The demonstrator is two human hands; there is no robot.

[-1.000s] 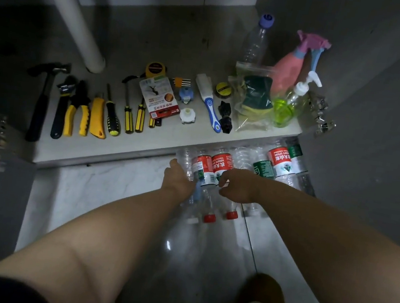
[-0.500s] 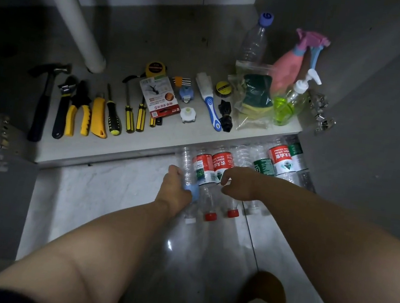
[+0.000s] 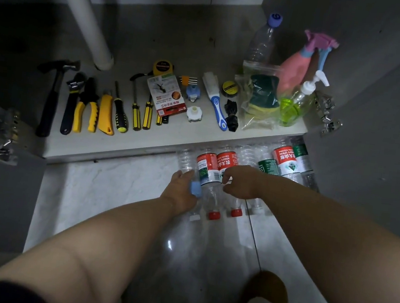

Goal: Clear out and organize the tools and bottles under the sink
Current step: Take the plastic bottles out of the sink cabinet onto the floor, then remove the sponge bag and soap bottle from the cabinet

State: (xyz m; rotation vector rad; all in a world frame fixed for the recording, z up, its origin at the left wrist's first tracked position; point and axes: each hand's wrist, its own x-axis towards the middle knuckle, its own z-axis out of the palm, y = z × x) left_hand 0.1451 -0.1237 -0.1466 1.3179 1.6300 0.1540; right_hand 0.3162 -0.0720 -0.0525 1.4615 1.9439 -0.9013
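While the bottles (image 3: 281,159) are lying in a row on the floor just in front of the shelf (image 3: 119,138), caps pointing away from it, the left hand (image 3: 181,190) is gripping a clear bottle (image 3: 181,248) near its blue cap (image 3: 195,189), long axis running toward the shelf. The right hand (image 3: 241,183) is curling its fingers over a red-label bottle (image 3: 226,163).

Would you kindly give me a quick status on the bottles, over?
Left hand grips blue-capped bottle. Right hand pinches red-labelled bottle in floor row. Tools on shelf, apart.
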